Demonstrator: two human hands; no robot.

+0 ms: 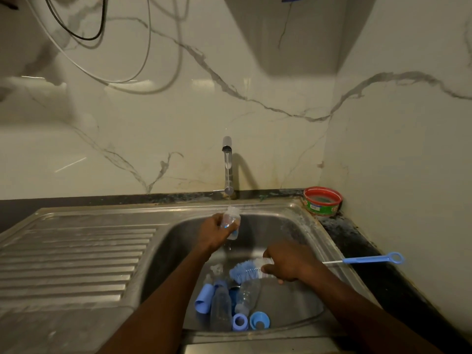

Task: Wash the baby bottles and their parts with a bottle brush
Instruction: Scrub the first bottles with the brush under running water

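While the left hand [213, 232] grips a small baby bottle [231, 222] mouth-up under the tap [227, 164], the right hand [288, 264] clasps the bottle brush [246, 270], bristles pointing left below it.

Both forearms are bare to the frame edge, the left hand [213, 232] and right hand [288, 264] ungloved.

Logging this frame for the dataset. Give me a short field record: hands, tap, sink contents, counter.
left hand: holds small bottle under the tap
right hand: grips bottle brush over the basin
tap: running
sink: two bottles lying flat, blue caps and rings
counter: thin blue brush at right, red-rimmed tub in corner
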